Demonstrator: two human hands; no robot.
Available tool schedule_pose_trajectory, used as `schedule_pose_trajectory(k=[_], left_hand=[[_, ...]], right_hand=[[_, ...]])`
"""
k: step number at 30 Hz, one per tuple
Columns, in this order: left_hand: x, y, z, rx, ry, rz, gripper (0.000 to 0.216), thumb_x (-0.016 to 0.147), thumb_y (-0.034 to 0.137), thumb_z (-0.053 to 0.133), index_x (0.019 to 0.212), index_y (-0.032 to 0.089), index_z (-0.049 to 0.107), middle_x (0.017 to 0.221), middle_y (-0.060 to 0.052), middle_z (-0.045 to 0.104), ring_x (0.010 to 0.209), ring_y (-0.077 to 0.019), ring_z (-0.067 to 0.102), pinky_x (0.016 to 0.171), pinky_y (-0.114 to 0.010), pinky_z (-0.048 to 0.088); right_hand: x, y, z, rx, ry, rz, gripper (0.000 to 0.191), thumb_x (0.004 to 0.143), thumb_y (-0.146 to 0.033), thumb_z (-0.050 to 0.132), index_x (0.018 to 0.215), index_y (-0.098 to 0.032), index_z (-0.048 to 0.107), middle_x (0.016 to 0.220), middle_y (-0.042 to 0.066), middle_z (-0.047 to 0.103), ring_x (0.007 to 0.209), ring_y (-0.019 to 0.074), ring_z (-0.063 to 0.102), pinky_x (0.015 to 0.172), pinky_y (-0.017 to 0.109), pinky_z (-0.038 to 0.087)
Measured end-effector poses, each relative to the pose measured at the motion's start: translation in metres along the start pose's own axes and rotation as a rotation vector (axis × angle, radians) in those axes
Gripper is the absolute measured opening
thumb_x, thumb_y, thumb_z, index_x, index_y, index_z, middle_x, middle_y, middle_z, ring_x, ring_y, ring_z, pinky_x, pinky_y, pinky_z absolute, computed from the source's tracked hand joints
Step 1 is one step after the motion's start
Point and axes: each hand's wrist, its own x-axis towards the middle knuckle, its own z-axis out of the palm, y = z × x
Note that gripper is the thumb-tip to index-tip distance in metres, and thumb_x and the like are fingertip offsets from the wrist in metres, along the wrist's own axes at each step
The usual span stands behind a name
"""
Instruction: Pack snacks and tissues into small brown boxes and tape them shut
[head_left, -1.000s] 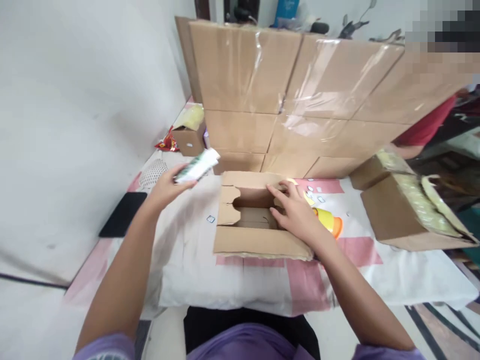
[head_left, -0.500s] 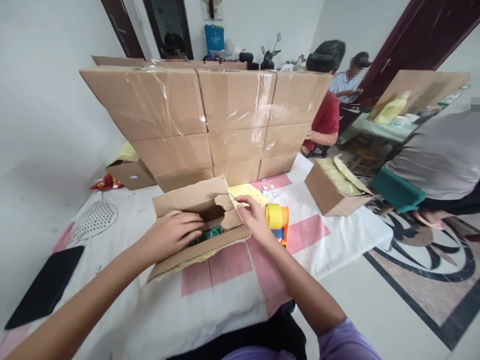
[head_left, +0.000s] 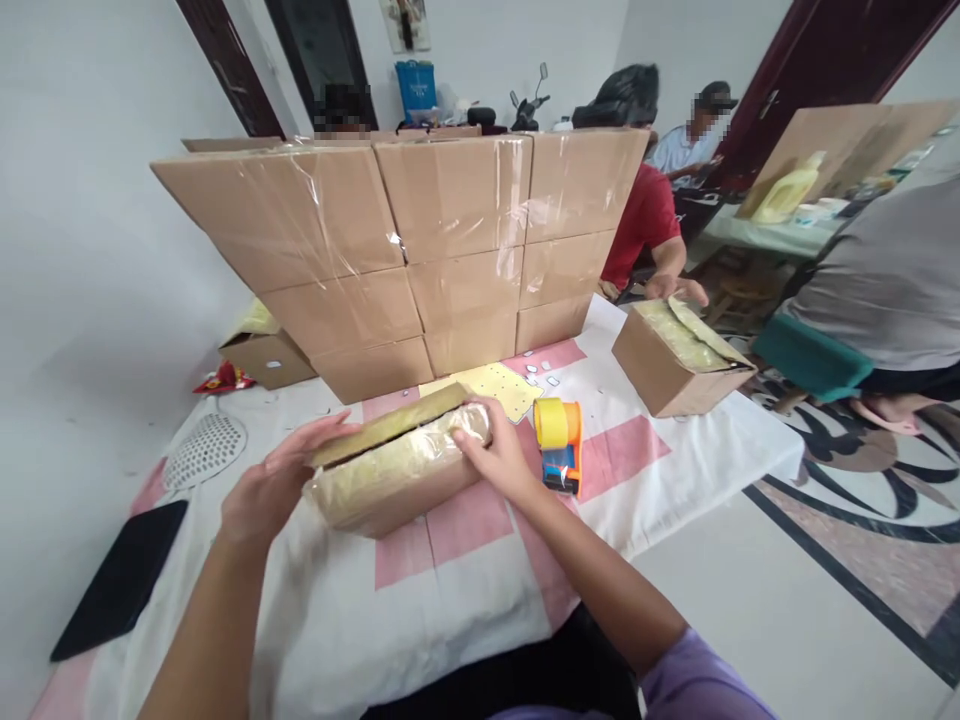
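A small cardboard box (head_left: 390,475) lies on the cloth-covered table (head_left: 465,570) in front of me, its flaps folded down and its near face glossy with tape. My left hand (head_left: 274,480) presses flat against the box's left end, fingers stretched out. My right hand (head_left: 495,450) curls over the box's right end and holds the flap down. An orange tape dispenser with a yellow roll (head_left: 559,445) stands just right of my right hand. A yellow sticker sheet (head_left: 495,387) lies behind the box.
A wall of taped cartons (head_left: 420,240) stands across the table's back. Another open box (head_left: 679,355) sits at the right, a person's hand on it. A black phone (head_left: 120,578) and a white mesh disc (head_left: 202,450) lie at left. Other people sit beyond.
The box's flaps, open half a second ago with my left hand inside, now lie folded down. Both hands have moved to the box's ends. A second ago my left hand held a white packet.
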Motion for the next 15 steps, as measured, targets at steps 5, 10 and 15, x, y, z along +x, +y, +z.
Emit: schedule_pose_trajectory(k=[5,10,15], left_hand=[[-0.017,0.044,0.039,0.788,-0.061,0.207,0.050,0.099,0.053,0.056,0.143,0.030,0.061,0.149,-0.003,0.061,0.147,-0.0324,0.047,0.126,-0.058,0.028],[-0.031,0.039,0.088,1.122,-0.179,0.271,0.048,0.102,0.037,0.055,0.149,0.026,0.056,0.148,-0.007,0.063,0.142,-0.0323,0.053,0.114,-0.048,0.048],[-0.033,0.045,0.085,1.205,-0.189,0.157,0.061,0.099,0.038,0.057,0.158,0.028,0.044,0.161,-0.013,0.046,0.137,-0.0361,0.057,0.094,-0.044,0.059]], right_hand=[[0.020,-0.013,0.020,-0.036,0.085,0.108,0.070,0.083,-0.028,0.065,0.149,-0.025,0.041,0.140,0.012,0.051,0.128,0.0272,0.057,0.112,0.048,0.048],[-0.002,-0.017,-0.057,-0.208,0.393,0.072,0.046,0.092,-0.044,0.066,0.133,-0.028,0.052,0.139,0.011,0.056,0.131,0.0296,0.054,0.111,0.055,0.045],[-0.031,0.041,-0.138,-0.047,0.467,0.369,0.063,0.069,-0.057,0.082,0.110,-0.026,0.047,0.105,0.005,0.065,0.094,0.0254,0.067,0.081,0.043,0.057]])
